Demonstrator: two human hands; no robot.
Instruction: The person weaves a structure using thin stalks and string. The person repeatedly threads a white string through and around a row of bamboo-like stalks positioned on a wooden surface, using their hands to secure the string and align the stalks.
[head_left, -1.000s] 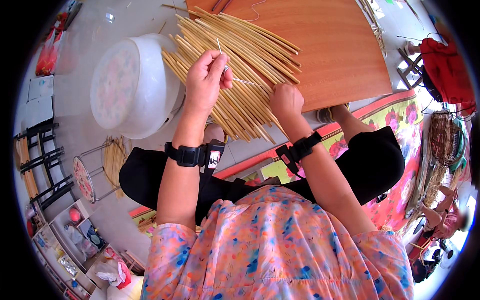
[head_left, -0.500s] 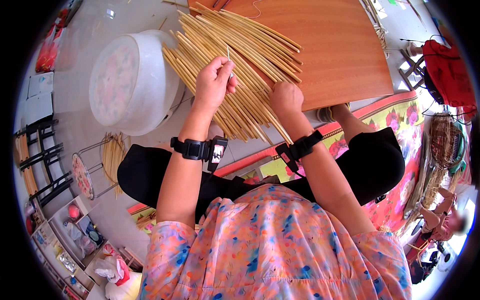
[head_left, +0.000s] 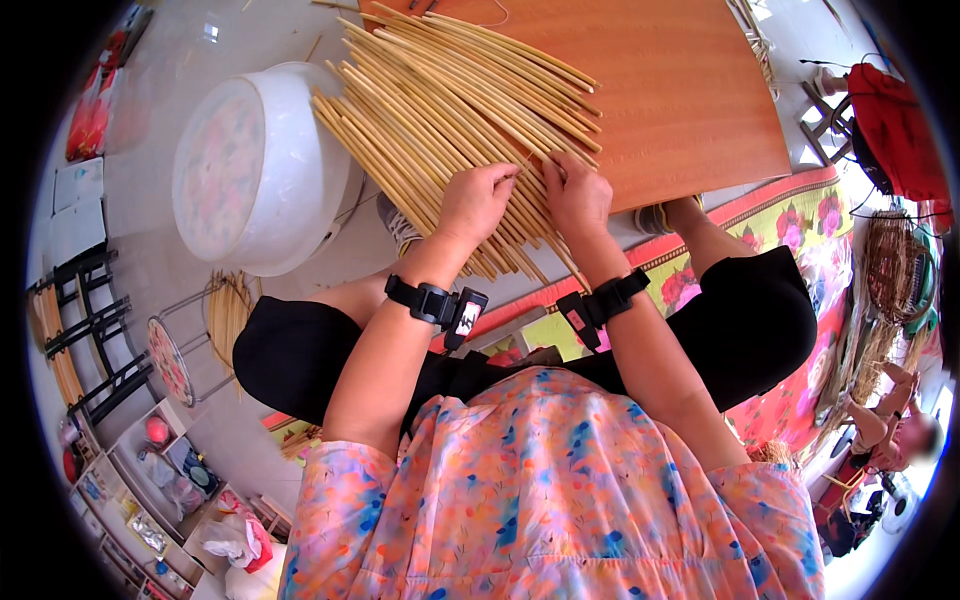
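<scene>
In the head view, I register one change: the left hand (head_left: 477, 207) has come down over the sticks (head_left: 420, 115) and stands just beside the right hand (head_left: 580, 198), which has barely shifted. The slim pale implement that projected from the left hand no longer shows. Fingers of both hands are drawn into a narrow pinch; I cannot tell what they hold. The sticks lie across the left side of the worktop (head_left: 690, 110), near ends projecting past its near edge. I judge the work now two-handed, at one spot.
</scene>
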